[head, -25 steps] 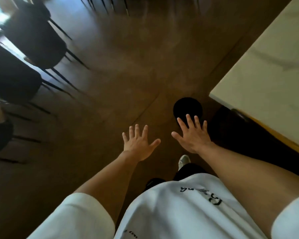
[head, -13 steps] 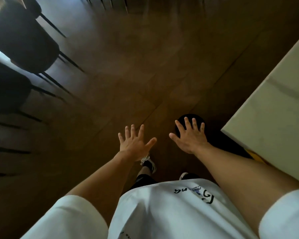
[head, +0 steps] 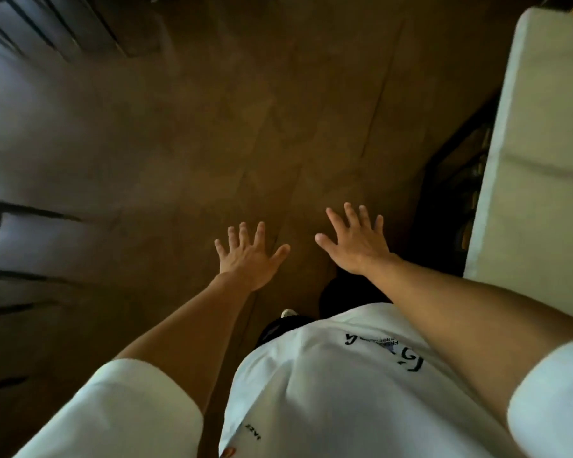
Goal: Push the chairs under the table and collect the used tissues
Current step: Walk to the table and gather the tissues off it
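Left hand and right hand splayed, holding nothing, over brown wooden floor beside pale marbled surface; likely between chairs.

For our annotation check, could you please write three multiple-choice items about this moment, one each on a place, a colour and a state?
1. Where is the pale table top?
A. along the right edge
B. between the hands
C. top left

2. What colour is the shirt?
A. black
B. white
C. red

3. How are the two hands?
A. gripping a tissue
B. curled into fists
C. spread, holding nothing

Answers: 1 A, the table top runs down the right side. 2 B, the shirt is white. 3 C, the left hand and the right hand show splayed fingers over the bare floor.
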